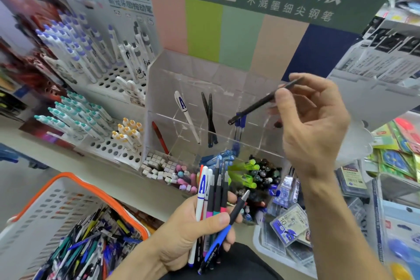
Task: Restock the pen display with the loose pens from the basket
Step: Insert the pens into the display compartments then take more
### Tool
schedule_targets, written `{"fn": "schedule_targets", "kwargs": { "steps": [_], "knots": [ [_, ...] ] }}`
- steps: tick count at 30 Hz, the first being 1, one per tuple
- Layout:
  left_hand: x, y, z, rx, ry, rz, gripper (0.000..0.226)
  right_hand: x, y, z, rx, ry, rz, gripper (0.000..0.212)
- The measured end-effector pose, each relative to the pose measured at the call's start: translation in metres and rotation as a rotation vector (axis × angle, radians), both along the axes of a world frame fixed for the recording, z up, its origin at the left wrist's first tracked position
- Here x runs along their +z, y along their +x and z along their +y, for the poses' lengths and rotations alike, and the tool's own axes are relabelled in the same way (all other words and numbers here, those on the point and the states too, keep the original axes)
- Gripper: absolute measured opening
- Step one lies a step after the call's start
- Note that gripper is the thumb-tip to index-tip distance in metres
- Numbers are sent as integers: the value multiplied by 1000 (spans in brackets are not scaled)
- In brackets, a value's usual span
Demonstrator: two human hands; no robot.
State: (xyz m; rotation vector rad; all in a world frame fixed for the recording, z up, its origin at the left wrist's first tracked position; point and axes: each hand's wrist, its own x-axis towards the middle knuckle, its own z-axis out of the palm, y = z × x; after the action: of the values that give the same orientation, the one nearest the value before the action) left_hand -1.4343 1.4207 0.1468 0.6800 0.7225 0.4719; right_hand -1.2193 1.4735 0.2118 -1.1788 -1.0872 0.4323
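The black pen (261, 103), pinched in the right hand (311, 120), slants tip-down and leftward over the clear acrylic display (181, 79), above its blue-pen compartment. The left hand (193, 229), nearer the basket (68, 191), grips a pen bundle (213, 198).

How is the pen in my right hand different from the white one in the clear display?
The black pen is dark and slim, pinched in the right hand and tilted above the clear display. The white pen carries a blue letter A and leans inside a compartment, untouched. Both are single pens.
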Motion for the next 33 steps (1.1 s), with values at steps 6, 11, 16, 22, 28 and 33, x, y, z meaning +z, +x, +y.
{"fn": "schedule_targets", "kwargs": {
  "steps": [6,11,16,22,28,33],
  "knots": [
    [-1,-3,2,148,-49,5,26,-29,-23,37,-38,-68,-420,30],
    [-3,-7,3,254,-88,28,27,-38,-38,45,5,-89,-634,27],
    [-5,-7,1,264,-117,13,35,-50,-47,50,75,-200,-713,30],
    [-6,-9,3,332,-110,-2,36,-39,-41,19,149,-244,-435,13],
    [-11,-9,5,402,-135,-37,39,-34,-34,-28,420,-497,-95,10],
    [-12,-3,5,401,-119,-33,50,-48,-32,-42,572,-654,-121,30]
  ]
}}
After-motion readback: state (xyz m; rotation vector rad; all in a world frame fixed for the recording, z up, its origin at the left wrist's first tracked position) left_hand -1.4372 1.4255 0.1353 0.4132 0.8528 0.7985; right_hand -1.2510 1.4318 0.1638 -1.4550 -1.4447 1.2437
